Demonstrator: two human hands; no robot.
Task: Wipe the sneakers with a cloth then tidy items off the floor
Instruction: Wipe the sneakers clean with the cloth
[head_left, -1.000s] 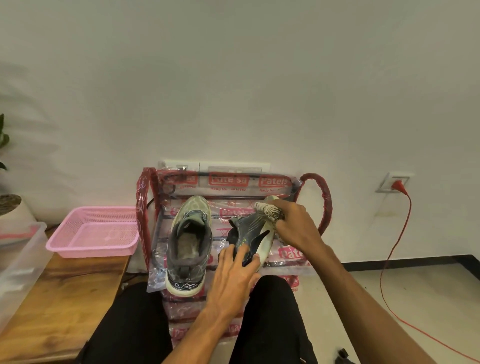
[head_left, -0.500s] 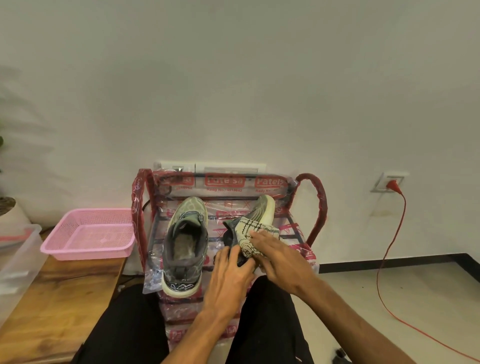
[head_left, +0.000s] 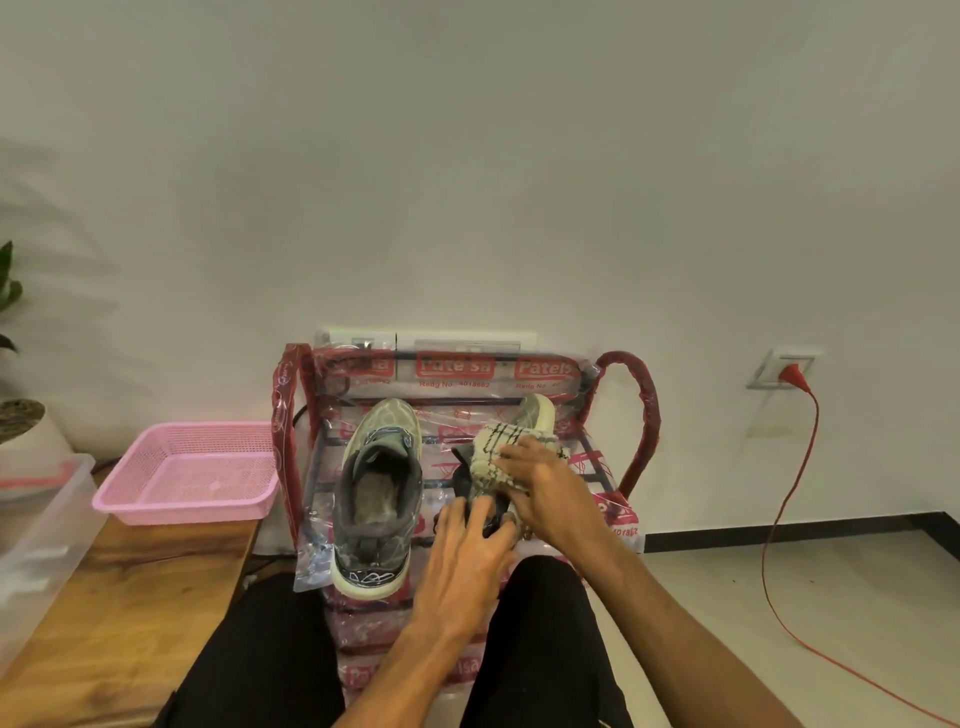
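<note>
Squarely at lower centre of the frame, the left hand reaches forward, its fingers curled round the dark heel end of a dark grey sneaker with a pale sole, which lies tipped on its side with the toe pointing away. The right hand comes in from the lower right with the forearm slanting up, and lies on a cream woven cloth with thin black lines. Its fingers are spread and nearly straight, pressing the cloth flat against the shoe's side; the thumb is hidden. Just left of them a grey-green mesh sneaker with a white sole stands upright, heel toward the camera.

Both shoes sit on the top tier of a red metal shoe rack wrapped in clear plastic, between black-trousered knees. The wrapping carries red labels reading "Patels" and "Regd No. 4018682".

At the left a wooden tabletop bears a pink plastic mesh basket and a clear plastic storage box, with a potted plant behind. The wall is plain white. At the right a red plug sits in a wall socket, and its red cable trails down onto the pale floor.
</note>
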